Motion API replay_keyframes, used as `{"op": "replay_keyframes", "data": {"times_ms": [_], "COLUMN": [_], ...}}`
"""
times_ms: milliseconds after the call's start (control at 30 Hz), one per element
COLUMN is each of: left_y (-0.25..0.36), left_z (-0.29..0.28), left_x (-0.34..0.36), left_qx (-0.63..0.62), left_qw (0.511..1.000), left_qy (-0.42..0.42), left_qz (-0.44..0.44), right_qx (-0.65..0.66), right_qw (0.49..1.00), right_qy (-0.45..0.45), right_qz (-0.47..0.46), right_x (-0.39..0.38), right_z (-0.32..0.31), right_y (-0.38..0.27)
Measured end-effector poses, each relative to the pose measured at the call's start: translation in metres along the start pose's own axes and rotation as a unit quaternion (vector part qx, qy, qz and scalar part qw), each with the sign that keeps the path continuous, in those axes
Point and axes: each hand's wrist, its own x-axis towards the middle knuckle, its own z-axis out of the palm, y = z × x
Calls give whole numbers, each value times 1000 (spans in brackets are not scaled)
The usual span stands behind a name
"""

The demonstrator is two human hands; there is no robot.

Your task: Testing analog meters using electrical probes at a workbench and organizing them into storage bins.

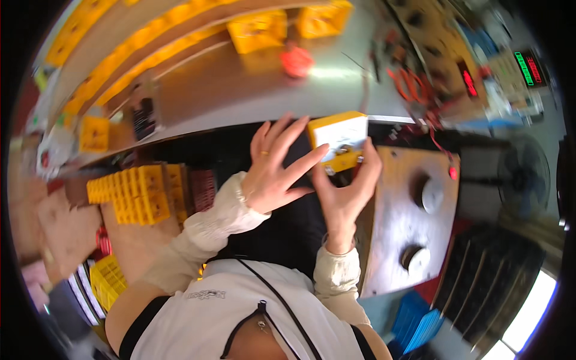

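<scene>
Yellow box w/ white label point(339, 139) in right hand point(348, 189) fingers; left hand point(277, 171) fingers spread, touching it

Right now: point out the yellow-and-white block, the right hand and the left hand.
yellow-and-white block point(339, 137), head view, on its white face.
right hand point(347, 191), head view, on the palm.
left hand point(273, 174), head view, on the back of the hand.

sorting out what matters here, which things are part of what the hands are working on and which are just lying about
In hand:
- yellow and white box part, gripped by the right hand
- left hand, fingers spread against the part

Lying about:
- stacked yellow parts
- yellow boxes on the grey bench
- red wires
- wooden board with two round knobs
</scene>
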Motion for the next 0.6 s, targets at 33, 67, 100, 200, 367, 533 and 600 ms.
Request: {"op": "replay_keyframes", "data": {"times_ms": [33, 67, 100, 200, 367, 533, 600], "left_y": [-9, -22, -36, -67, -88, -93, -94], "left_z": [-5, -10, -17, -42, -57, -62, -63], "left_x": [0, 0, -2, -20, -35, -31, -31], "left_qx": [38, 39, 53, 3, 7, -27, -29], "left_qw": [999, 993, 984, 973, 981, 986, 987], "left_qy": [32, 100, 158, 158, 98, 85, 78], "left_qz": [-17, -53, -68, -169, -167, -142, -141], "right_qx": [4, 45, 70, 41, 111, 168, 164], "right_qw": [998, 996, 992, 983, 977, 955, 957], "right_qy": [-51, -76, -108, -161, -167, -174, -178], "right_qz": [-24, -17, 1, -81, 67, 174, 161], "right_x": [4, 6, 7, 16, 7, -5, -8], "right_z": [20, 37, 49, 62, 53, 45, 46], "right_y": [-22, -41, -56, -67, -53, -55, -57]}}
